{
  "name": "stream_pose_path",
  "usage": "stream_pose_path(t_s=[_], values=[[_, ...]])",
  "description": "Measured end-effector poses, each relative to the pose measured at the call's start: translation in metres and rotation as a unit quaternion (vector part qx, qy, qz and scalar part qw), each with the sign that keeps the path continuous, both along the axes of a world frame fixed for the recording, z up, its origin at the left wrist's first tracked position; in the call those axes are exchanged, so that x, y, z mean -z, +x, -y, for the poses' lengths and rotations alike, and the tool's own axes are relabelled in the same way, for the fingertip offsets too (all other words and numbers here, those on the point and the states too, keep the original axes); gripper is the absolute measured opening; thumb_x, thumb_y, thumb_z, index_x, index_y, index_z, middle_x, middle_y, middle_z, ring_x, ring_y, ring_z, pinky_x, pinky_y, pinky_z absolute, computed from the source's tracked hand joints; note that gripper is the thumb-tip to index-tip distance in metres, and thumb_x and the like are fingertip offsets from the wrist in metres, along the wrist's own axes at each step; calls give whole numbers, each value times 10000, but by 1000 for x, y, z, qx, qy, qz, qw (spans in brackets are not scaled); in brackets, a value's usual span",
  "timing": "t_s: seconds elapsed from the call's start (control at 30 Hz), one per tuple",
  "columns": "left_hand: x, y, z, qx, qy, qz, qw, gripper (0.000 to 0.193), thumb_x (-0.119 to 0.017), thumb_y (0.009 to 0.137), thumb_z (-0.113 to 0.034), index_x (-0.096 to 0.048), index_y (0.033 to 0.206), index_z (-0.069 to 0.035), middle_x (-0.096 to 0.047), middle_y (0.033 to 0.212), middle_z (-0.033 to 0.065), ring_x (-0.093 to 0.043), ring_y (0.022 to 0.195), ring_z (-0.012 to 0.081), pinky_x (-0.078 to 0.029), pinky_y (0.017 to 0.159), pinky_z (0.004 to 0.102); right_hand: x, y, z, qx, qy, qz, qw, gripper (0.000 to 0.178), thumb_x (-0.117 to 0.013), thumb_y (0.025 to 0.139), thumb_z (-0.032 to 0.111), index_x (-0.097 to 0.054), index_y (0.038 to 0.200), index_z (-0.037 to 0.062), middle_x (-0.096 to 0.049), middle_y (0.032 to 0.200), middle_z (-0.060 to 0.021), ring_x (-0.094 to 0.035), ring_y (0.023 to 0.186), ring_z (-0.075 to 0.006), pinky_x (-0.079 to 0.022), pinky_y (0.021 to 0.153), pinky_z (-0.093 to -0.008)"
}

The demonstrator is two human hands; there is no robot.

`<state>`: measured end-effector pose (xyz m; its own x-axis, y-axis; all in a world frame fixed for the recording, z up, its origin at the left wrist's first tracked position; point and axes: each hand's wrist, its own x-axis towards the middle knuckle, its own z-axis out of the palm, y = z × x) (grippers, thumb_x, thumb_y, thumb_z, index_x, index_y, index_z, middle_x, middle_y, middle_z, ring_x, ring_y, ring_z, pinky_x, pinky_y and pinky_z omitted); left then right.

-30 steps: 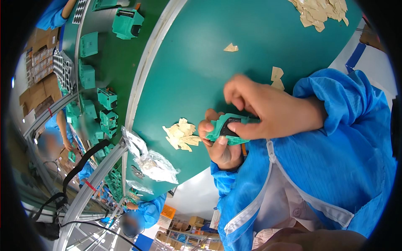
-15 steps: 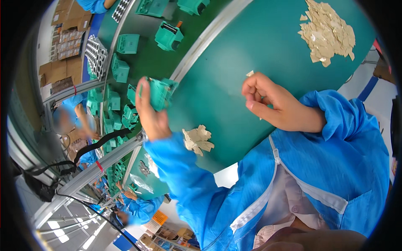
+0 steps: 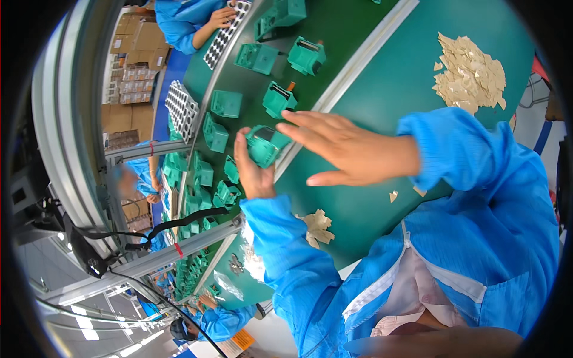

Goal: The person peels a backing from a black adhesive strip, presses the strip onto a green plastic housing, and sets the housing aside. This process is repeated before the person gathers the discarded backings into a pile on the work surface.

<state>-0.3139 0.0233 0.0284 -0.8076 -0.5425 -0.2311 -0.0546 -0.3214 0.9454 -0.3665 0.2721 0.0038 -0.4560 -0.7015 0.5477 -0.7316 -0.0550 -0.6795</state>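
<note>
In my left hand (image 3: 258, 178) is a green plastic housing (image 3: 262, 147) with a dark part on its top, held over the metal rail between the belt and the table. The fingers wrap round its left and lower sides. My right hand (image 3: 346, 148) reaches across from the right, fingers stretched and spread, the tips just right of the housing. Nothing shows in that hand, though its palm side is hidden. Another green housing (image 3: 278, 100) stands on the belt just beyond the fingertips. Beside my left forearm lies a small heap of beige flat scraps (image 3: 317, 229).
A big pile of beige pieces (image 3: 471, 74) lies at the table's far right; a few loose scraps (image 3: 394, 196) are near my right sleeve. Green housings line the belt (image 3: 352, 27). Across it, a co-worker's hand (image 3: 222, 18) touches a perforated tray. A metal frame bar (image 3: 197, 241) crosses the left.
My right hand has moved left from over the table toward the housing, and its curled fingers have spread. The left hand still holds the housing. The whole view has shifted.
</note>
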Motion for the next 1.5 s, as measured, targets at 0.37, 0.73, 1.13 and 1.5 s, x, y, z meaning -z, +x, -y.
stream_pose_path(t_s=[0.37,0.73,1.13,1.5], values=[[46,-14,105,-5,-81,91,993,399,-658,965,-338,-574,1233,-55,-660,1012,79,-661,884,211,-557,733,384,31,19,-34,-124,177,56,975,558,-532,989,469,-556,1296,4,-546,1296,-193,-518,1213,-370,-372,1053,-518],[-26,73,37,206,-623,123,744,251,-680,916,-175,-682,1129,-41,-653,1054,180,-612,928,360,-494,840,421,-2,32,-126,-177,175,264,932,258,-629,948,229,-627,1124,41,-598,1166,-130,-564,1117,-307,-449,989,-405],[28,237,-104,-18,-627,294,722,398,-747,854,-161,-661,1239,-108,-563,1224,138,-517,1154,329,-392,998,439,57,9,-137,-18,206,-138,969,203,-628,835,17,-651,1033,58,-579,1226,-128,-515,1237,-351,-439,998,-431],[51,205,-93,-56,-645,294,704,316,-780,805,-145,-724,1114,-110,-596,1148,70,-496,1119,278,-344,990,436,24,42,-104,33,104,29,994,193,-634,828,-71,-643,999,17,-596,1164,-123,-563,1123,-322,-468,919,-392]])
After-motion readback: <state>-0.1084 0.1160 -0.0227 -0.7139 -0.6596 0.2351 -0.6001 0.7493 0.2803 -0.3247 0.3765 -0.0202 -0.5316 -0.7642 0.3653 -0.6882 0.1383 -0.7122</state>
